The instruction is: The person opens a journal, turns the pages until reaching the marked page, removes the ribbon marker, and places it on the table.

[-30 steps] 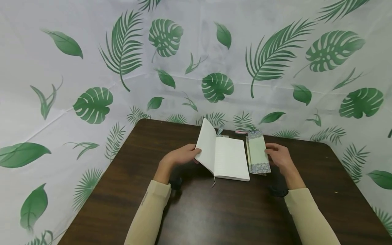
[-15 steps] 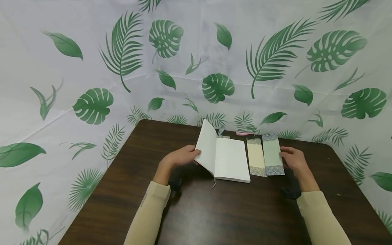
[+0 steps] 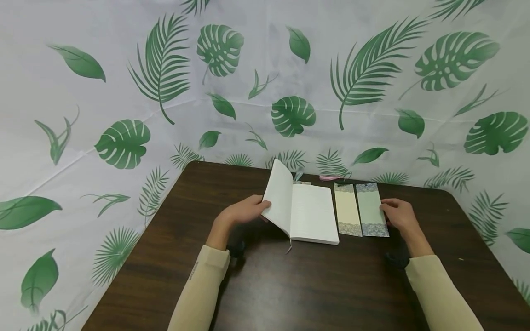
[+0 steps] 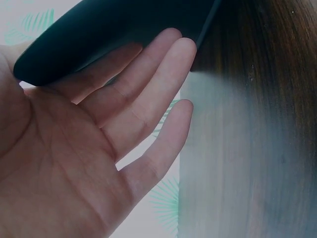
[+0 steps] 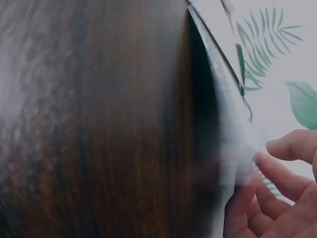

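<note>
**Between L hand (image 3: 244,210) and R hand (image 3: 399,215): book (image 3: 312,214) half raised, two cards beside it**

Facing both hands, leaf-print cloth (image 3: 265,50) hangs behind the table (image 3: 269,285), which runs under & well past both arms. The book lies spread just R of the L hand, R-side pages flat on the table, L side lifted at a slant. L hand pinches that raised edge, thumb on page side, fingers along the dark cover, approx. straight in L wrist view; prob. to stop that side dropping & leave the pages bare.

R hand is at the outer long edge of the green card (image 3: 371,207), fingertips there, thumb & index only narrowly apart. R wrist view's blurred: can't tell if it's a real pinch or a light touch, nor if the edge sits flat. Coming in from outside leaves the card's face mostly uncovered.

Cream card (image 3: 348,209) is on the R hand's inner side, btwn book & green card, untouched. Both cards run lengthwise away from the person, almost side by side, presumably so neither hides the other.

Smaller bits: pink tassel (image 3: 330,178) beyond the cream card, farther off than either hand; ribbon (image 3: 289,248) hanging from the book's spine, nearer L hand, prob. a page marker.
</note>
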`<action>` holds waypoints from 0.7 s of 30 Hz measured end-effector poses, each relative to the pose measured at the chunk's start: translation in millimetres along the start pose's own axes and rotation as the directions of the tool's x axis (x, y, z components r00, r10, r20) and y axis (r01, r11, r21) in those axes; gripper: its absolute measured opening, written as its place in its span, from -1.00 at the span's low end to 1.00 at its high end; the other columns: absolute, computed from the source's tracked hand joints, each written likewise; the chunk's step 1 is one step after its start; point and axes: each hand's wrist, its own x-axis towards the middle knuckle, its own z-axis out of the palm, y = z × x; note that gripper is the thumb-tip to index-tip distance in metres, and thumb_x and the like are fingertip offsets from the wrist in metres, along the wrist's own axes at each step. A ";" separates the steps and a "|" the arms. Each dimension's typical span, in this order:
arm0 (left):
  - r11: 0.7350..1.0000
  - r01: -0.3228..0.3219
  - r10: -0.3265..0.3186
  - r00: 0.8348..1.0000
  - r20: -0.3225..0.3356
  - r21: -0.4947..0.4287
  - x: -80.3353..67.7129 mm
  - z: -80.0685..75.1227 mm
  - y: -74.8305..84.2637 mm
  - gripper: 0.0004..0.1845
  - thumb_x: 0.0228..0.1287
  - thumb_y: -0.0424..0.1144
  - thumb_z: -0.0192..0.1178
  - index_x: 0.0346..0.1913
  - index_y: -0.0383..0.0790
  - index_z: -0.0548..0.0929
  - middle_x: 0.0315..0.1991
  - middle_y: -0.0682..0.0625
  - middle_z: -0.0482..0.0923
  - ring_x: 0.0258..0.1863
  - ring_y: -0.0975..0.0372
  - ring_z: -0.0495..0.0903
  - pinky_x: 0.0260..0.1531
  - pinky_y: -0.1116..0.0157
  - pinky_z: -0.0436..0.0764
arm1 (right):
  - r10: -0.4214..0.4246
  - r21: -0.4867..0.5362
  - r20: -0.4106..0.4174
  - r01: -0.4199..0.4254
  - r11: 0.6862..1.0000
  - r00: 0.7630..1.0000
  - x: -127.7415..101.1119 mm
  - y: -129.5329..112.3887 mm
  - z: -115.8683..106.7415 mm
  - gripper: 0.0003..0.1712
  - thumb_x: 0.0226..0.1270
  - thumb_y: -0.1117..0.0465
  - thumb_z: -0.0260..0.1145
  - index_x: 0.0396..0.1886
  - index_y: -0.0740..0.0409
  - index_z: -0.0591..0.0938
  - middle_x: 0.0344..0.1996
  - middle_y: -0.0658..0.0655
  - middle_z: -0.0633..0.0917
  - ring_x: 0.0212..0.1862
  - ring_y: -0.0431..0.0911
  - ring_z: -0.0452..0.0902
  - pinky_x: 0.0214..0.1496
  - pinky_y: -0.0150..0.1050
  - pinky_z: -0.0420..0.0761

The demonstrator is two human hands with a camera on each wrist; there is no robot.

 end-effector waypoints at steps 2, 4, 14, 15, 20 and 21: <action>1.000 -0.006 0.006 1.000 0.000 -0.005 -0.1 0.0 0.5 -0.52 0.75 -0.10 -0.17 0.29 -0.40 0.58 0.07 -0.19 0.69 -0.02 0.12 0.65 0.30 -0.18 0.58 | -0.017 -0.005 -0.008 0.017 1.000 1.000 -1.4 -0.8 -1.8 -0.33 0.77 0.01 -0.04 0.55 0.45 0.37 0.43 0.58 0.44 0.19 0.31 0.55 0.02 0.02 0.68; 1.000 -0.004 0.004 1.000 -0.001 -0.007 -0.3 -0.1 1.1 -0.53 0.75 -0.10 -0.17 0.28 -0.39 0.58 0.07 -0.19 0.69 -0.01 0.11 0.65 0.31 -0.19 0.58 | -0.023 -0.010 -0.025 0.023 1.000 0.999 -2.9 -1.9 -2.3 -0.32 0.77 -0.02 -0.07 0.55 0.44 0.37 0.43 0.58 0.43 0.27 0.37 0.50 0.09 0.11 0.65; 1.000 -0.007 0.007 1.000 0.000 -0.011 0.9 -0.3 1.7 -0.54 0.75 -0.12 -0.17 0.28 -0.41 0.58 0.05 -0.19 0.69 -0.03 0.09 0.65 0.30 -0.21 0.57 | -0.083 -0.028 -0.006 0.083 0.996 0.997 -21.5 -29.5 17.3 -0.26 0.78 -0.14 -0.08 0.55 0.39 0.41 0.49 0.55 0.40 0.38 0.41 0.44 0.29 0.32 0.55; 1.000 -0.007 0.007 1.000 0.002 -0.008 1.1 0.0 1.5 -0.54 0.75 -0.12 -0.17 0.27 -0.41 0.58 0.04 -0.19 0.69 -0.03 0.10 0.64 0.30 -0.20 0.58 | -0.098 -0.022 0.016 0.098 0.995 0.995 -24.6 -34.6 20.9 -0.25 0.78 -0.15 -0.07 0.55 0.38 0.40 0.50 0.55 0.40 0.39 0.42 0.44 0.31 0.33 0.54; 1.000 -0.002 0.002 1.000 0.001 -0.003 0.8 1.1 0.8 -0.54 0.75 -0.12 -0.17 0.27 -0.40 0.58 0.04 -0.18 0.69 -0.05 0.12 0.64 0.28 -0.18 0.60 | -0.176 0.000 0.102 0.177 0.984 0.979 -39.8 -63.4 42.8 -0.25 0.78 -0.19 -0.03 0.55 0.32 0.44 0.47 0.48 0.48 0.37 0.36 0.50 0.35 0.32 0.57; 1.000 -0.004 0.004 1.000 0.000 -0.003 0.8 1.2 0.9 -0.54 0.75 -0.12 -0.17 0.27 -0.40 0.58 0.04 -0.19 0.69 -0.05 0.12 0.64 0.28 -0.18 0.60 | -0.199 0.009 0.120 0.199 0.980 0.973 -42.9 -69.1 47.6 -0.27 0.78 -0.18 -0.02 0.54 0.31 0.45 0.46 0.46 0.50 0.37 0.35 0.51 0.36 0.32 0.56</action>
